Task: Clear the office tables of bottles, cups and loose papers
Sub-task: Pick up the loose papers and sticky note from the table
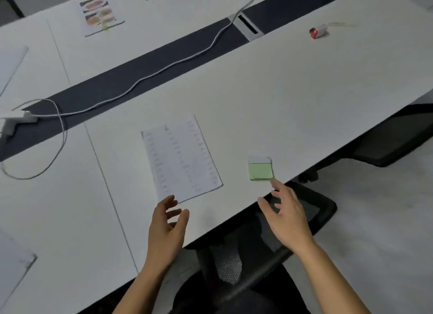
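Observation:
A clipped sheaf of printed paper (181, 159) lies flat on the white table (293, 98), near its front edge. To its right sits a green sticky-note pad (260, 169). My left hand (167, 229) hovers just below the paper's near corner, fingers loosely spread and holding nothing. Over the table edge my right hand (287, 216) is spread, its forefinger tip close to the pad's lower right corner. A colourful printed leaflet (100, 14) lies on the far table. A small red and white carton (318, 31) sits at the far right.
A white cable (164, 68) runs along the dark centre strip to a power adapter (14, 120) at the left. Black mesh chairs (257, 243) stand under the front edge. Pale flat sheets (11, 262) lie at the left edge.

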`<state>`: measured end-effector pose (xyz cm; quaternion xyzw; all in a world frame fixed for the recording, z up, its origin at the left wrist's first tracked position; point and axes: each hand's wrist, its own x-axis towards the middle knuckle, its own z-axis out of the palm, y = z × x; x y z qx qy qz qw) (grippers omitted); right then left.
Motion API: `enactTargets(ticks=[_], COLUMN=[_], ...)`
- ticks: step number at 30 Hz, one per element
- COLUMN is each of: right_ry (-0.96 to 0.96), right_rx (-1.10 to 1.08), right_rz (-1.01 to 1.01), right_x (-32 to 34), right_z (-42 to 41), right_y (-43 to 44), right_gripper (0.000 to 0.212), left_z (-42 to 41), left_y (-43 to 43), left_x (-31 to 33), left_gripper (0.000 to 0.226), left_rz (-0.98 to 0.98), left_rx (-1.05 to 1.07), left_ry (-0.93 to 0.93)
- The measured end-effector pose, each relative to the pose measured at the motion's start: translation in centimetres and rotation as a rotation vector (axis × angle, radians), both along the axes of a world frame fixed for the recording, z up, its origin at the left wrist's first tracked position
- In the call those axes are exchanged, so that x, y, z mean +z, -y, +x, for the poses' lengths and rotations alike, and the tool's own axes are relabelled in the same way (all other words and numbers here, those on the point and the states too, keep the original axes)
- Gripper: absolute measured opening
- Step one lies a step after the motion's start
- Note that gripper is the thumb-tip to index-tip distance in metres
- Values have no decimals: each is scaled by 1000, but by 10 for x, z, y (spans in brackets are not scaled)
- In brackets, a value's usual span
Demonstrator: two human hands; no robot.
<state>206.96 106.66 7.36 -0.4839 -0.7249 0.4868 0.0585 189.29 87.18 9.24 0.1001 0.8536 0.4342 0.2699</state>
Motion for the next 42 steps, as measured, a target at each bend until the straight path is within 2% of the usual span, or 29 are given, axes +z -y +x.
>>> enactTargets(ticks=[6,8,11,13,15,19,22,25,27,29,32,35,38,42], right_ry=[205,282,400,479,528,435,354,376,389,390,363,252,159,-41], right_rx=[176,177,143,122,109,68,-17,-100,-102,-91,-56,-13,39,5], right_rz=[32,68,92,115,170,265,162,35,29,23,-1,-67,-20,36], right_x=[-66,-84,-104,-117,-125,-135,-139,-136,-133,-129,-121,-100,-69,-23], right_z=[-49,-59,-74,-82,-92,-105,-108,-110,-108,-107,-103,-99,-95,-91], right_y=[-87,-98,-103,-102,-96,-74,-60,-49,-41,-34,-28,-19,-6,7], right_gripper=[67,69,77,81,76,70,81,89,76,61,49,32,23,14], left_z=[-47,-65,-92,-106,-114,-117,-115,-114,-111,-105,-97,-93,-89,-82], left_y=[-59,-67,-81,-93,-98,-92,-83,-72,-62,-53,-39,-25,-12,7], left_x=[-68,-93,-123,-136,-142,-143,-142,-142,-140,-135,-121,-100,-69,-21], left_gripper=[53,59,73,77,82,88,100,110,106,90,71,68,67,65], left_rz=[-241,-393,-548,-636,-694,-471,-370,-306,-231,-154,-112,-64,12,112], left_rx=[85,110,254,242,192,178,207,291,324,362,341,298,288,343], left_ry=[-39,-70,-3,14,-2,6,36,105,162,186,97,31,-61,-217])
